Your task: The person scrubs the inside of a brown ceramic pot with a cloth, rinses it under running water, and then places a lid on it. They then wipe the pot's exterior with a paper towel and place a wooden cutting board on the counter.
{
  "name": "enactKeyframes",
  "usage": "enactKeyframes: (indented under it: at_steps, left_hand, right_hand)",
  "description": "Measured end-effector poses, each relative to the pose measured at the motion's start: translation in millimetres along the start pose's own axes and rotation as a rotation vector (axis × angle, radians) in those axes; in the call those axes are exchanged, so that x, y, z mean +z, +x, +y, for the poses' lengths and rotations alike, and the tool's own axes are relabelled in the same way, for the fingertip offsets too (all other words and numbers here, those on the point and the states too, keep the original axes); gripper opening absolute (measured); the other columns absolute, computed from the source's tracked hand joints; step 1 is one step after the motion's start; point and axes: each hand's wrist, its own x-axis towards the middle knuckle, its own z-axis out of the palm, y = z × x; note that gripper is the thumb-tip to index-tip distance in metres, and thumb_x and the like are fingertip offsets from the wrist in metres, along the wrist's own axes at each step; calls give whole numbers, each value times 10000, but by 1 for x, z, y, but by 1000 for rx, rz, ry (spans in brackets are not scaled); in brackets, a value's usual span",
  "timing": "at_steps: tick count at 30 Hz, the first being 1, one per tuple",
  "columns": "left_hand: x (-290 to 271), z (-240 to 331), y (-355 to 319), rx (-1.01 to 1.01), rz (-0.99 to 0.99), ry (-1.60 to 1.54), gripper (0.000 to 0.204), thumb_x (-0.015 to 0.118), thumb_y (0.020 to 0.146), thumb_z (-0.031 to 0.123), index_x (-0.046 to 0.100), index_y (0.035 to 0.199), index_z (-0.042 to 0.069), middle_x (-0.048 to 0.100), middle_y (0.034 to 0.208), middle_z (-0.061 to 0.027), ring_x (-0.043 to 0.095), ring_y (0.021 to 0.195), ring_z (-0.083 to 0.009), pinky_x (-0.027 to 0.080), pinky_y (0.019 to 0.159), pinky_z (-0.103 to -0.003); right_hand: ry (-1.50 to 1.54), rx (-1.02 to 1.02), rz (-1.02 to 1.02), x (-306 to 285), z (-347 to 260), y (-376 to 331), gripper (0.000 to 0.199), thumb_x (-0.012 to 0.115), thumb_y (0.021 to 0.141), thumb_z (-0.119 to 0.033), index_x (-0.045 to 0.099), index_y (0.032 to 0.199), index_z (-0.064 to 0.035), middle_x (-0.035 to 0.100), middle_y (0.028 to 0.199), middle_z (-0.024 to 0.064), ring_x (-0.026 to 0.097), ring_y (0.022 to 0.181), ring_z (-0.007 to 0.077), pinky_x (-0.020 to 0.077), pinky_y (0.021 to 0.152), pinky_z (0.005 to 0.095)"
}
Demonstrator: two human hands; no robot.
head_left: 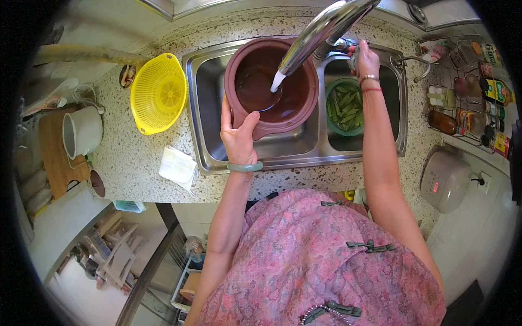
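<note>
A reddish-brown cooking pot point(314, 100) is held over the left basin, below the chrome faucet point(304, 46). Water runs from the spout into the pot, and some water lies in its bottom. My left hand point(238, 136) grips the pot at its near left side, thumb on the rim, the other fingers partly hidden beneath. At the faucet's right side, my right hand point(366, 62) is closed around the faucet handle point(353, 61). Below that hand, in the right basin, a green bowl point(330, 111) holds cut green vegetable pieces point(345, 106).
The double steel sink point(283, 157) is set in a speckled counter point(136, 163). Left of it are a yellow colander point(142, 103), a folded white cloth point(178, 165) and a white pot point(86, 130). A wire rack point(462, 103) with bottles and jars stands at the right, near a grey appliance point(446, 182).
</note>
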Motion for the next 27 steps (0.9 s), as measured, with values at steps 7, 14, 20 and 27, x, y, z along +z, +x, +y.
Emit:
enactKeyframes:
  at_steps: [7, 14, 20, 27]
  left_hand:
    - [-1, -8, 8, -43, -20, -12, 764, 610, 745, -113, 303, 1432, 20, 530, 1275, -97, 535, 1120, -182, 424, 975, -308]
    - [-11, -10, 5, -89, -24, -21, 729, 592, 756, -118, 321, 1422, 2, 505, 1299, -87, 512, 1148, -163, 417, 978, -293]
    - [-16, -17, 4, -128, -51, -55, 728, 583, 737, -130, 339, 1411, 3, 510, 1294, -89, 506, 1160, -171, 410, 987, -298]
    - [-20, -17, 2, -147, -52, -62, 739, 575, 730, -136, 336, 1414, 8, 508, 1296, -89, 504, 1167, -176, 405, 994, -301]
  right_hand:
    - [183, -132, -623, 60, -18, -143, 393, 594, 797, -120, 515, 1164, -3, 601, 1070, 106, 587, 947, 162, 480, 829, 293]
    - [-497, -365, -598, 112, 17, -140, 369, 600, 749, -18, 617, 1117, -32, 676, 989, 145, 662, 900, 228, 511, 806, 321]
    - [-931, -383, -781, 111, 21, -151, 433, 744, 731, -294, 636, 1093, -82, 658, 981, 186, 628, 928, 351, 512, 801, 418]
    - [-680, -408, -546, 107, 27, -138, 198, 637, 795, -265, 678, 805, -71, 662, 821, 160, 636, 828, 344, 505, 755, 440]
